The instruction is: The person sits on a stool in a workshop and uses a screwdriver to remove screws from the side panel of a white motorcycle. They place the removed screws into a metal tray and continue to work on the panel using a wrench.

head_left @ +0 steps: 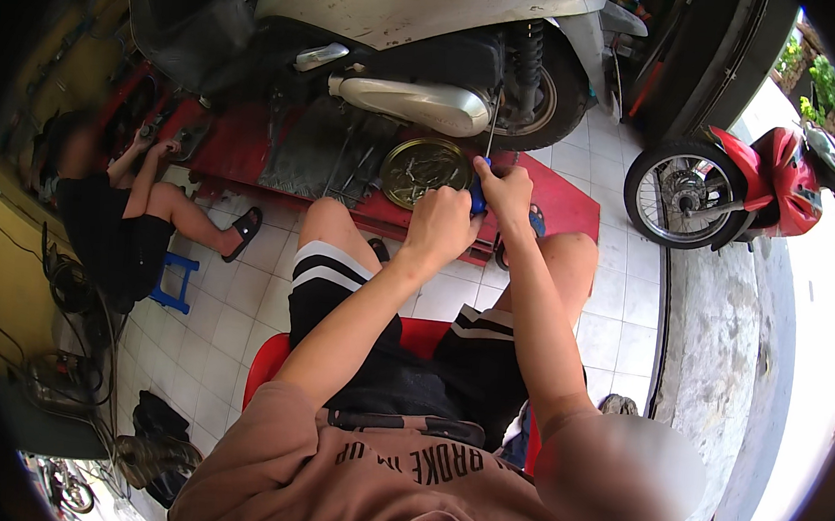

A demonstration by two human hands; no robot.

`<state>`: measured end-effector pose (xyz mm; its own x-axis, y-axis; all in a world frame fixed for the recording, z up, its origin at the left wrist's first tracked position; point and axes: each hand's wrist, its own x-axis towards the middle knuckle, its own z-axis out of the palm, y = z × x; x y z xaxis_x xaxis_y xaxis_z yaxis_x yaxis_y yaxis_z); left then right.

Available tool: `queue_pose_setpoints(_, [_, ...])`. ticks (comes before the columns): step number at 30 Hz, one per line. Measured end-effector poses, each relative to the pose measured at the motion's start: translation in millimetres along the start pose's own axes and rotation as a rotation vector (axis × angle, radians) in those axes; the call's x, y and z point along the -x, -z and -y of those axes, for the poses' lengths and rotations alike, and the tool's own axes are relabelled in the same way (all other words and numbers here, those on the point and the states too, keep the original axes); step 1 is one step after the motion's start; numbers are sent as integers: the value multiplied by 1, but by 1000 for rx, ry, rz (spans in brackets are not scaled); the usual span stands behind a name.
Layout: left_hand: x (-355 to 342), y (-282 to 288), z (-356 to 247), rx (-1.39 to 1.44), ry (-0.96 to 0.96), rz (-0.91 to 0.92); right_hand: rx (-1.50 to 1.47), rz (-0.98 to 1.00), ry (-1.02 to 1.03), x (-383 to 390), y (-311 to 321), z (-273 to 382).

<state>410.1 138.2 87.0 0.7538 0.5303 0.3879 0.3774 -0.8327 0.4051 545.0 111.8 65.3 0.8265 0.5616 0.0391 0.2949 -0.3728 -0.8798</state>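
Both my hands are closed around the blue handle of a long screwdriver. My left hand wraps the lower part of the handle, and my right hand grips its upper end. The thin metal shaft rises toward the scooter, close to the rear end of the silver transmission cover. Where the tip sits I cannot make out. Just left of the hands, a round gold tray holds several loose screws and small metal parts.
The scooter stands over a low red platform, where tools lie on a dark mat. At left, a person handles parts near a blue stool. I sit on a red chair. A red motorbike stands at right.
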Motion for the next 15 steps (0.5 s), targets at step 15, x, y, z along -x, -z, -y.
queue_pose_setpoints(15, [10, -29, 27, 690, 361, 80, -684, 400, -211, -7, -7, -14])
